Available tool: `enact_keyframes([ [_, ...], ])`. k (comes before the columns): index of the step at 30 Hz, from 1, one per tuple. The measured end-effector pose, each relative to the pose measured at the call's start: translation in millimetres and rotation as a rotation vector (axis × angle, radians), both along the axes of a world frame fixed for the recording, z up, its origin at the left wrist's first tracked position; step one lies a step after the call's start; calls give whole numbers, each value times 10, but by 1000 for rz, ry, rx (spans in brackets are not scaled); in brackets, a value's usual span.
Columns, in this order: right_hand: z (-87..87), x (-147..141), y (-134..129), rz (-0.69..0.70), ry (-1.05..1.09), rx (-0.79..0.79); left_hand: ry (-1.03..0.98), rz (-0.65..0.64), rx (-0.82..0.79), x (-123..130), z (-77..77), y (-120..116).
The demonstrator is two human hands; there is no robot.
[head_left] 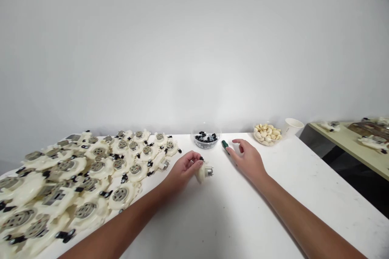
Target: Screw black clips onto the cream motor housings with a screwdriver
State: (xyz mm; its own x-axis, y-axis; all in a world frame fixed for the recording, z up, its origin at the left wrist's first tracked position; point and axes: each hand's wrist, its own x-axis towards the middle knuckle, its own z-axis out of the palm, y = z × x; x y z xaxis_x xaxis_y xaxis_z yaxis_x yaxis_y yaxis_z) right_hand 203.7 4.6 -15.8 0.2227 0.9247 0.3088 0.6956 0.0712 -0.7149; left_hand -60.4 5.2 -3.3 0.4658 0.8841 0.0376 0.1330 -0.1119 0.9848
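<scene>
Left forearm (127,215) enters from 6 o'clock, left hand (183,171) clamped on a cream plastic housing (199,175) with a metal motor (209,171) at 12 o'clock, likely light and stiff, best held by the rim; right hand (247,161), fingers apart, lies open beside a green object (225,145).

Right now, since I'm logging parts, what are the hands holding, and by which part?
The left hand grips a cream plastic part by its rim, metal end free. The right hand holds nothing, near a green object.
</scene>
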Motion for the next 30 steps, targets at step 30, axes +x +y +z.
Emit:
enact_keyframes([
  [30, 78, -84, -100, 372, 740, -308, -69, 87, -91, 14, 15, 70],
])
